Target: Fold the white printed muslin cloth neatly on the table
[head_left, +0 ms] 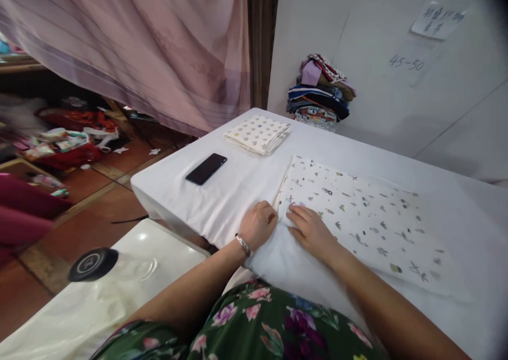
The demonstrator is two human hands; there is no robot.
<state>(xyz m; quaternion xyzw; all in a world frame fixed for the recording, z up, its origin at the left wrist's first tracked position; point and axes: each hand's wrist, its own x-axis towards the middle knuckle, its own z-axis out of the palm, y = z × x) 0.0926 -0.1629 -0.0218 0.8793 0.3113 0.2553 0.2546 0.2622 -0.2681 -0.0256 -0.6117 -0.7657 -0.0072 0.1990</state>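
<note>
A white cloth with small plant and leaf prints [357, 206] lies spread flat across the table. At its near left corner, my left hand [259, 225] has its fingers curled in on the cloth's edge; the exact grip of the fingertips is partly hidden. Just to the right, my right hand [311, 230] rests on the same cloth with its fingers stretched out. A folded cream cloth with a small grey print [257, 133] sits further back on the table, apart from both hands.
A black phone [207, 169] lies on the white-covered table [222, 206], left of the cloth. Folded clothes [319, 92] are stacked by the wall behind. A lower pale surface [135, 302] with a black-lidded container [93, 263] stands at left. A pink curtain [178, 47] hangs behind.
</note>
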